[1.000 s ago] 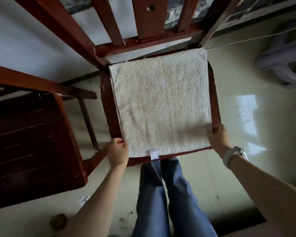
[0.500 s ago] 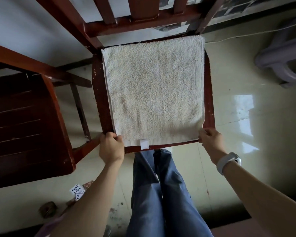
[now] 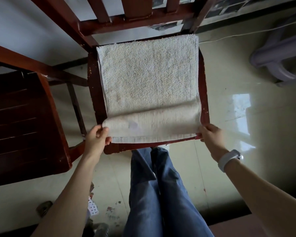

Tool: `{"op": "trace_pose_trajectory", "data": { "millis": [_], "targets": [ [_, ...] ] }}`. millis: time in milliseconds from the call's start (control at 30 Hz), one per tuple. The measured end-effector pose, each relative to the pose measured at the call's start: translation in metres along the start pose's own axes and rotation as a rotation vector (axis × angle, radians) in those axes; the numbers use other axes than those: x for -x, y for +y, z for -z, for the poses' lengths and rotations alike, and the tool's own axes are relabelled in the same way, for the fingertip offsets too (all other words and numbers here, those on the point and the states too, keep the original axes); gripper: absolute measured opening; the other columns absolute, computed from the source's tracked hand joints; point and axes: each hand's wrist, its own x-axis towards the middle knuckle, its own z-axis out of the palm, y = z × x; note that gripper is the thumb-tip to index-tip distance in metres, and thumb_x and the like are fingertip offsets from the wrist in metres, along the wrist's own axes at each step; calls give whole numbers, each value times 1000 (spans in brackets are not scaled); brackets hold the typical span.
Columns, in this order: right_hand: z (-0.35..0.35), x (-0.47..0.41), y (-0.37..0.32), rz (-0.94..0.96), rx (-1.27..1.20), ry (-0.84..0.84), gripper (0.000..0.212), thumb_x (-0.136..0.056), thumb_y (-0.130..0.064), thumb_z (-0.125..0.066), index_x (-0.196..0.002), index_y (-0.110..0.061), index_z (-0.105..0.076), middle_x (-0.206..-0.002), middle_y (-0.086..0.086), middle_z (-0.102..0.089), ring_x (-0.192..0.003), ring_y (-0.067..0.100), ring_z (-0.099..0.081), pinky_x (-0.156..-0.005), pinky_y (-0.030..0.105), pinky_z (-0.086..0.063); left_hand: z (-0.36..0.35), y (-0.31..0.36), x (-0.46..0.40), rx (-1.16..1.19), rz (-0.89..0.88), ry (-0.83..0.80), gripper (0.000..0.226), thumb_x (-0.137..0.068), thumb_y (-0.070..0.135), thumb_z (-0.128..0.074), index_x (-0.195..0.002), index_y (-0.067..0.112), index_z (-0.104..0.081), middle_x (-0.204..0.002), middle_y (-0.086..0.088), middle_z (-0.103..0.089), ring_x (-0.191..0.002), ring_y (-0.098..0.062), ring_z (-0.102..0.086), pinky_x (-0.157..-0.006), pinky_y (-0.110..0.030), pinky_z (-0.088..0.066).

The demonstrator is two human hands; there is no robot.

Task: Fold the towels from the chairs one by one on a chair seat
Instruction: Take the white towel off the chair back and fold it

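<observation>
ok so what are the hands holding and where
Both hold the white terry towel by its near corners, lifted off the seat: left hand the near-left corner, right hand the near-right.

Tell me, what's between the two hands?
In the head view, the lifted near edge of the towel stretches between the left hand and the right hand, each pinching a corner.

Dim, floor (image 3: 237,106) glare, wide-angle warp

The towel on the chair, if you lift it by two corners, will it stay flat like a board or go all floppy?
Probably floppy: the towel already curls over where the left hand and right hand lift its near edge. It looks light, since fingertips alone raise it. Its fuzzy loops likely grip, not slide.
</observation>
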Motion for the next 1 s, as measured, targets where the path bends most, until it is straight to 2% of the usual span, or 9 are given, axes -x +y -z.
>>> {"op": "trace_pose_trajectory", "data": {
  "millis": [133,233,300,400,567,700,833,900,1000],
  "targets": [
    [-4,-6,38,-88,105,12,17,-80,-14,-56,-67,-6,-63,-58,5,-58,-58,22,-51,-58,33,-42,-1,-31,4,-154,75,-66,21,-89,10,-57,-106,-1,-56,-80,-8,-63,-65,-17,-60,-53,-18,-51],
    [-6,-8,46,-85,132,37,13,-80,-17,-59,-70,-12,-62,-61,6,-58,-62,25,-54,-62,36,-45,-4,-37,5,-227,70,21,27,-86,15,-62,-103,-5,-60,-91,-18,-67,-78,-27,-63,-76,-40,-54],
    [-8,-9,44,-75,118,64,8,-80,-16,-60,-81,-9,-61,-69,9,-60,-68,26,-55,-67,38,-47,-9,-35,7,-294,21,110,25,-83,16,-65,-100,-2,-65,-95,-18,-68,-87,-30,-64,-85,-40,-51],
    [-10,-9,39,-54,100,83,15,-81,-13,-60,-95,-7,-56,-84,14,-60,-76,27,-56,-71,38,-46,-15,-30,14,-371,-67,211,21,-81,15,-65,-95,-1,-68,-91,-18,-70,-86,-31,-64,-81,-34,-47],
    [-17,-7,35,-53,179,91,12,-82,-17,-59,-87,-5,-59,-74,8,-55,-67,25,-49,-51,25,-31,-19,-24,16,-380,-58,188,20,-80,14,-67,-93,-1,-68,-93,-17,-70,-88,-30,-64,-83,-35,-48],
    [-25,-7,31,-110,221,138,17,-81,-20,-60,-91,-6,-60,-80,7,-57,-73,25,-52,-62,26,-34,-19,-21,15,-369,-1,134,21,-79,16,-68,-94,2,-69,-94,-12,-70,-87,-23,-62,-80,-29,-45],
    [-24,0,33,-174,-60,157,12,-81,-15,-57,-90,-6,-56,-74,7,-60,-68,23,-60,-70,38,-52,-19,-17,12,-284,112,100,24,-79,17,-68,-98,2,-67,-94,-11,-67,-87,-23,-59,-82,-31,-46],
    [-18,3,35,-194,-195,140,5,-84,-13,-56,-83,-10,-52,-76,7,-58,-65,17,-61,-66,32,-54,-17,-17,10,-224,172,103,24,-79,16,-69,-99,2,-67,-93,-11,-65,-86,-23,-58,-82,-32,-46],
    [-11,5,35,-228,-320,105,16,-86,-8,-55,-74,-14,-48,-77,6,-58,-69,18,-62,-56,22,-54,-12,-16,8,-187,209,66,19,-79,15,-69,-94,3,-66,-88,-10,-62,-82,-19,-56,-76,-29,-42]
  ]
}}
